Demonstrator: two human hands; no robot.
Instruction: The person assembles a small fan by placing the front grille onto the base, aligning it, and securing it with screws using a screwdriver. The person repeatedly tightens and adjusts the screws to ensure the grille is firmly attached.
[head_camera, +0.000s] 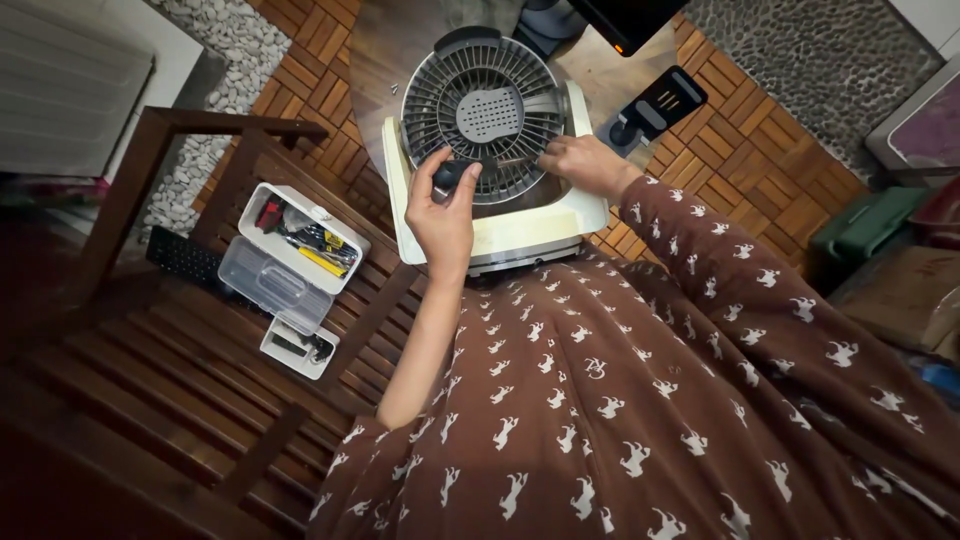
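We are working on the cream-bodied box fan with the round grey plastic grille (487, 110), which is lying face up on the round wooden table (385, 60) right in front of us. Our left hand (440, 215) is pinching a small dark knob-like part (455, 175) at the grille's lower edge. Our right hand (583, 162) is pressing curled fingers onto the grille's right rim, grasping nothing separate. We judge steady pressure there is keeping the grille from shifting. The open white toolbox (292, 258) is sitting on the slatted bench (150, 380).
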